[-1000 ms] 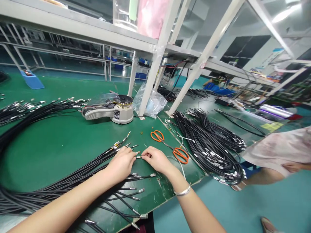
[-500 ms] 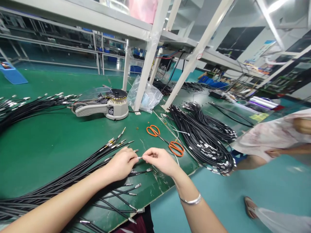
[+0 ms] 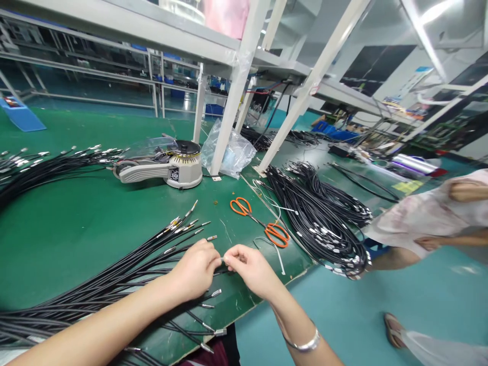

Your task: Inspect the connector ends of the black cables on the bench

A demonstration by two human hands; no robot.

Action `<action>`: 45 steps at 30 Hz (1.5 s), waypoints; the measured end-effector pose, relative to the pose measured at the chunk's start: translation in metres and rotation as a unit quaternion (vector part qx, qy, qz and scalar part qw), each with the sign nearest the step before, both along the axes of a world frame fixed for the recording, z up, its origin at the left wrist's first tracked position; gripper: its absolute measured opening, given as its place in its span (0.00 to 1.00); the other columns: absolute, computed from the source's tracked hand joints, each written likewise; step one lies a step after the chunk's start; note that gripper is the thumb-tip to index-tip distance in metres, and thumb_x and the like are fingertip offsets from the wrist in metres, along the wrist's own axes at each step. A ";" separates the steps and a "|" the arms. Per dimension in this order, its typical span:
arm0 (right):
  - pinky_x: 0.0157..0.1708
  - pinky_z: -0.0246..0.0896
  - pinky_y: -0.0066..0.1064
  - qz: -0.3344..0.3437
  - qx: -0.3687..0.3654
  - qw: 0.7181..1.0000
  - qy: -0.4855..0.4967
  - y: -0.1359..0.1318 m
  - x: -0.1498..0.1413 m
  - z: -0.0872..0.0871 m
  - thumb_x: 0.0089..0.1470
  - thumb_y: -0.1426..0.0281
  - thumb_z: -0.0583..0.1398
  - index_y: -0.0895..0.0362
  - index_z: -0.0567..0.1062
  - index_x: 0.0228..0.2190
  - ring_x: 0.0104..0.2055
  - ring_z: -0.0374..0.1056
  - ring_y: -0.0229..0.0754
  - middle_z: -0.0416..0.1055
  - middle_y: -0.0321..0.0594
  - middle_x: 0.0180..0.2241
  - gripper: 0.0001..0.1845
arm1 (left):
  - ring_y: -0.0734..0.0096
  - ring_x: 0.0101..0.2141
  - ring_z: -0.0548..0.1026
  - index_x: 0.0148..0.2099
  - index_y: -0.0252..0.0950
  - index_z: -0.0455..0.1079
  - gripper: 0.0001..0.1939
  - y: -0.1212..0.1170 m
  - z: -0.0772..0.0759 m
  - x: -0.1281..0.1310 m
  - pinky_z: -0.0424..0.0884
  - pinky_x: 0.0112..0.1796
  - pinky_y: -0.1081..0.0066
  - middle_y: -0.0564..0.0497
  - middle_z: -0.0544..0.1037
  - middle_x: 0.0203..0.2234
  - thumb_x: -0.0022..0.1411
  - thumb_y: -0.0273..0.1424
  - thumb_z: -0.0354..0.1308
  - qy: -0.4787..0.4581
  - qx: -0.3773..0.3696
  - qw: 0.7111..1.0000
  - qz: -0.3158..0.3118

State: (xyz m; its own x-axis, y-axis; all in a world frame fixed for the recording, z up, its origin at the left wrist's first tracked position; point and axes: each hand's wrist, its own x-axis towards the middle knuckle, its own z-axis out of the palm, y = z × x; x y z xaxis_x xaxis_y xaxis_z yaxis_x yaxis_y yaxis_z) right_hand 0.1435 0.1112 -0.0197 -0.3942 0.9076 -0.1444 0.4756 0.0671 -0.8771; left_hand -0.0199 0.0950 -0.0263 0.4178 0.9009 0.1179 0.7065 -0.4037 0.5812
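Note:
Near the front edge of the green table (image 3: 76, 223), my left hand (image 3: 196, 269) and my right hand (image 3: 249, 269) meet, both pinched on the metal tip of a black cable (image 3: 222, 261). A fan of black cables with silver ends (image 3: 125, 269) runs from under my left forearm out to the left. Several loose cable ends (image 3: 213, 305) lie just below my hands. A thin white tie (image 3: 276, 251) lies on the table to the right of my right hand.
Orange-handled scissors (image 3: 263, 221) lie beyond my right hand. A tape dispenser (image 3: 163, 165) stands mid-table, a plastic bag (image 3: 229, 150) behind it. Coiled black cables (image 3: 324, 218) pile at the right; more cables (image 3: 57, 162) lie far left. White frame posts (image 3: 232, 96) rise. Another person (image 3: 430, 218) sits at right.
Both hands have drawn a little toward the table's front edge while still pinching the cable tip. The view has tilted slightly.

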 end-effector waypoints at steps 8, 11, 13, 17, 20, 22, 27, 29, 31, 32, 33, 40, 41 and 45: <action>0.22 0.52 0.24 0.115 0.014 0.972 -0.206 -0.009 0.029 0.018 0.51 0.64 0.55 0.58 0.74 0.20 0.22 0.61 0.34 0.68 0.34 0.19 0.14 | 0.65 0.39 0.65 0.49 0.37 0.63 0.14 -0.058 0.005 -0.046 0.64 0.42 0.63 0.47 0.70 0.38 0.64 0.27 0.41 0.025 0.074 0.996 -0.034; 0.26 0.55 0.25 0.062 0.099 0.976 -0.184 0.012 0.015 0.015 0.54 0.63 0.52 0.56 0.74 0.27 0.25 0.64 0.35 0.71 0.35 0.24 0.15 | 0.67 0.37 0.66 0.46 0.37 0.65 0.13 -0.057 0.002 -0.068 0.65 0.40 0.66 0.48 0.71 0.36 0.64 0.28 0.42 0.034 0.063 0.997 0.015; 0.30 0.58 0.26 0.070 0.164 0.969 -0.173 0.026 -0.005 0.010 0.54 0.67 0.53 0.55 0.74 0.30 0.30 0.65 0.35 0.72 0.35 0.30 0.10 | 0.67 0.37 0.67 0.43 0.36 0.67 0.12 -0.048 0.000 -0.075 0.66 0.40 0.67 0.48 0.72 0.35 0.64 0.29 0.42 0.045 0.058 0.997 0.036; 0.35 0.58 0.27 0.136 0.210 0.949 -0.194 0.042 -0.041 -0.003 0.49 0.72 0.58 0.55 0.75 0.29 0.33 0.65 0.37 0.70 0.37 0.30 0.05 | 0.67 0.36 0.68 0.40 0.36 0.70 0.13 -0.025 0.001 -0.072 0.66 0.40 0.68 0.48 0.74 0.33 0.64 0.29 0.43 0.059 0.070 0.994 0.056; 0.34 0.57 0.28 0.148 0.219 0.944 -0.198 0.042 -0.050 -0.007 0.48 0.74 0.58 0.56 0.75 0.27 0.31 0.65 0.38 0.69 0.37 0.27 0.05 | 0.66 0.36 0.68 0.40 0.34 0.71 0.13 -0.012 0.002 -0.062 0.65 0.40 0.67 0.47 0.74 0.32 0.63 0.27 0.44 0.077 0.077 0.993 0.052; 0.33 0.57 0.28 0.151 0.224 0.944 -0.191 0.040 -0.048 -0.006 0.48 0.74 0.57 0.56 0.74 0.25 0.31 0.64 0.38 0.68 0.37 0.26 0.06 | 0.64 0.36 0.67 0.39 0.33 0.71 0.13 -0.006 0.000 -0.056 0.64 0.40 0.66 0.46 0.73 0.32 0.62 0.26 0.45 0.103 0.071 0.991 0.051; 0.32 0.59 0.26 0.132 0.211 0.958 -0.142 0.030 -0.038 0.000 0.51 0.73 0.55 0.57 0.72 0.28 0.30 0.65 0.35 0.69 0.37 0.28 0.06 | 0.62 0.35 0.64 0.37 0.34 0.72 0.14 0.002 -0.006 -0.050 0.63 0.38 0.64 0.46 0.71 0.30 0.62 0.29 0.45 0.128 0.063 0.988 0.050; 0.31 0.61 0.24 0.124 0.198 0.965 -0.120 0.028 -0.036 0.003 0.52 0.72 0.55 0.57 0.71 0.28 0.30 0.65 0.34 0.70 0.36 0.29 0.05 | 0.64 0.34 0.64 0.36 0.35 0.72 0.14 0.002 -0.007 -0.051 0.62 0.37 0.65 0.47 0.71 0.29 0.63 0.30 0.44 0.099 0.060 0.992 0.048; 0.31 0.61 0.24 0.121 0.187 0.970 -0.103 0.028 -0.035 0.005 0.52 0.71 0.55 0.57 0.71 0.27 0.29 0.65 0.34 0.70 0.36 0.29 0.05 | 0.66 0.34 0.64 0.34 0.35 0.71 0.13 0.002 -0.007 -0.052 0.62 0.37 0.67 0.48 0.71 0.28 0.63 0.30 0.45 0.050 0.045 0.996 0.051; 0.31 0.61 0.24 0.121 0.183 0.971 -0.093 0.028 -0.035 0.007 0.52 0.71 0.55 0.57 0.71 0.27 0.30 0.65 0.34 0.70 0.36 0.29 0.05 | 0.67 0.34 0.65 0.33 0.35 0.71 0.13 0.001 -0.006 -0.052 0.62 0.37 0.68 0.49 0.71 0.28 0.63 0.30 0.45 0.025 0.035 0.998 0.055; 0.31 0.61 0.24 0.121 0.180 0.972 -0.085 0.029 -0.035 0.008 0.52 0.71 0.55 0.57 0.71 0.26 0.30 0.65 0.34 0.70 0.36 0.28 0.06 | 0.68 0.33 0.65 0.33 0.35 0.70 0.13 0.001 -0.006 -0.052 0.62 0.37 0.68 0.49 0.71 0.28 0.63 0.30 0.45 0.005 0.027 0.998 0.058; 0.32 0.59 0.28 0.106 0.175 0.977 -0.056 0.027 -0.037 0.006 0.53 0.70 0.54 0.57 0.70 0.25 0.30 0.64 0.36 0.69 0.36 0.27 0.07 | 0.68 0.33 0.66 0.33 0.35 0.69 0.13 -0.001 -0.004 -0.050 0.62 0.37 0.67 0.50 0.71 0.27 0.63 0.31 0.44 -0.002 0.030 0.998 0.057; 0.32 0.59 0.28 0.102 0.173 0.978 -0.053 0.026 -0.037 0.004 0.53 0.70 0.54 0.57 0.69 0.25 0.30 0.64 0.36 0.69 0.36 0.27 0.07 | 0.68 0.32 0.66 0.32 0.35 0.69 0.13 -0.001 -0.004 -0.049 0.62 0.37 0.68 0.50 0.71 0.27 0.63 0.31 0.44 -0.002 0.032 0.998 0.056; 0.32 0.59 0.27 0.087 0.164 0.982 -0.046 0.021 -0.038 0.003 0.53 0.70 0.55 0.57 0.69 0.25 0.30 0.64 0.36 0.68 0.36 0.27 0.07 | 0.69 0.31 0.64 0.29 0.34 0.67 0.14 -0.001 -0.006 -0.047 0.62 0.35 0.69 0.50 0.69 0.25 0.63 0.30 0.44 -0.022 0.040 0.998 0.048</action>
State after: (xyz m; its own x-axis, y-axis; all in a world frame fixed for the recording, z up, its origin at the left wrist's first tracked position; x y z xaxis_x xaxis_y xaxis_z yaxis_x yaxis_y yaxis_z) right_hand 0.1059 0.1324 -0.0171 -0.5470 0.8310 0.1009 0.5087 0.4257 -0.7483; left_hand -0.0674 0.0937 -0.0323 0.3236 0.9231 0.2079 0.7187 -0.3827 0.5806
